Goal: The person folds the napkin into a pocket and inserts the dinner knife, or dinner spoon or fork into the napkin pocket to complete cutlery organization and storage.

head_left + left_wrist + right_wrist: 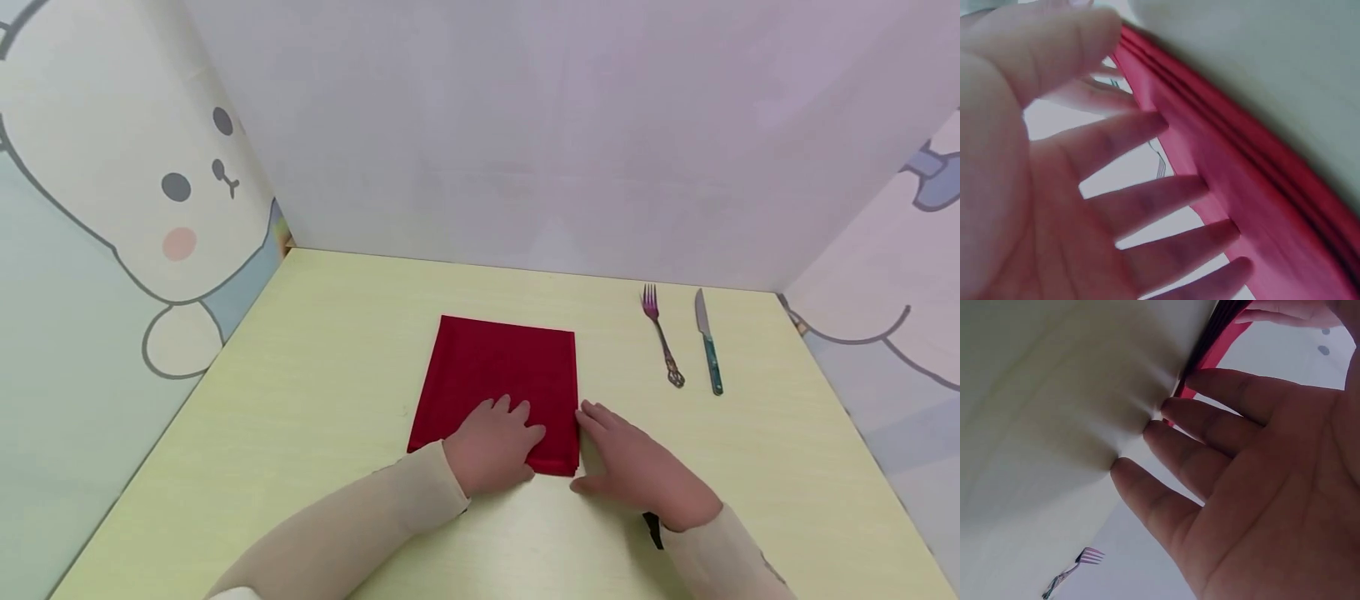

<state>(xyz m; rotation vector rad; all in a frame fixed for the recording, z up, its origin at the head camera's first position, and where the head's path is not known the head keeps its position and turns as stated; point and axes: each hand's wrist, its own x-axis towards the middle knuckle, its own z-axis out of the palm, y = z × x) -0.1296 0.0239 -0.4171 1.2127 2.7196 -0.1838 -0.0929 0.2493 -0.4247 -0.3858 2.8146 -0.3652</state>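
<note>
A folded red cloth (502, 358) lies flat in the middle of the table, its stacked layers showing along the near edge in the left wrist view. My left hand (495, 446) rests on its near part, fingers spread and straight, fingertips touching the top layer of the cloth (1210, 156). Beside the cloth's right edge is my right hand (633, 462), its fingers extended. In the right wrist view, the fingertips of the right hand (1210, 444) meet the tabletop, and the upper ones are at the cloth's edge (1219, 347).
A fork (660, 333) with an ornate handle lies on the pale yellow table (300, 350) to the right of the cloth. Farther right is a knife (708, 342) with a green handle. Walls stand along the back and both sides, the left wall (67, 333) bearing a cartoon figure.
</note>
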